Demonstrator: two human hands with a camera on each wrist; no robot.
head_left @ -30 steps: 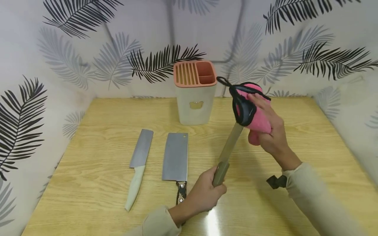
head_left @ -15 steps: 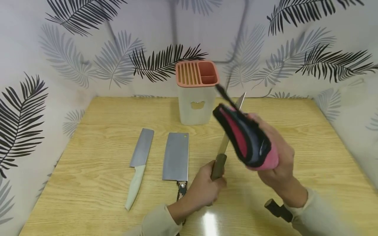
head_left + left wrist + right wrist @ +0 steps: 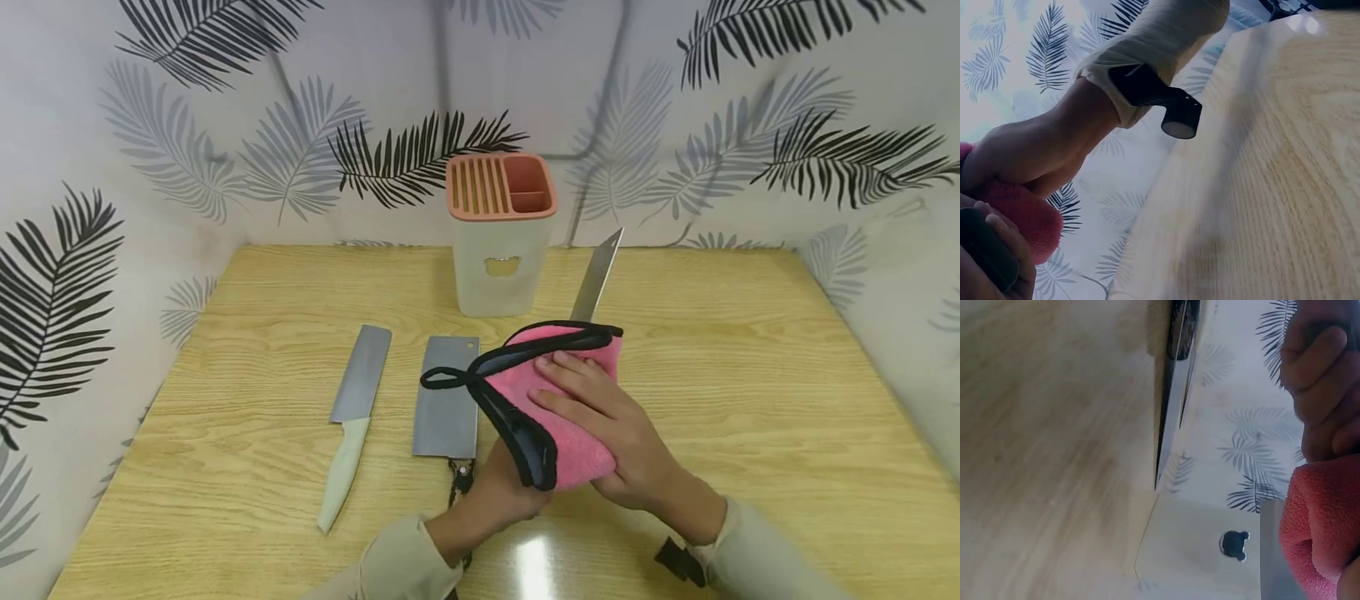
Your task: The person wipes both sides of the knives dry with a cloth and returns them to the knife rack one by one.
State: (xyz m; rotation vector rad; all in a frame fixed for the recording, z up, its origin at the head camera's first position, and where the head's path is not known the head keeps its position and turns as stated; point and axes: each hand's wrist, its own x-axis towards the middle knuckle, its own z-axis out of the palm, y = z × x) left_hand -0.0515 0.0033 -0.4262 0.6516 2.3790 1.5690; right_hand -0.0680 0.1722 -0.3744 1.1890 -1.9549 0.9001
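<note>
My left hand (image 3: 501, 492) grips a kitchen knife by its handle (image 3: 988, 250), which shows dark between the fingers in the left wrist view. In the head view a folded pink cloth (image 3: 558, 417) with black edging hides that handle. Past the cloth sticks the far part of the blade (image 3: 597, 275), pointing up and to the right. My right hand (image 3: 622, 442) holds the cloth against the lower blade, fingers spread over its top. The right wrist view shows the cloth (image 3: 1325, 525) just below the left hand's curled fingers (image 3: 1319, 369).
A cleaver (image 3: 447, 400) lies left of the hands, its dark worn handle partly under the left forearm. Further left is a knife with a pale handle (image 3: 347, 471). At the back stands a white knife holder (image 3: 495, 287) with an orange slotted top, near the patterned wall covering.
The right hand has brought the cloth from near the blade's tip, off to the right, and down over the lower blade beside the left hand. The left hand has kept its grip.
</note>
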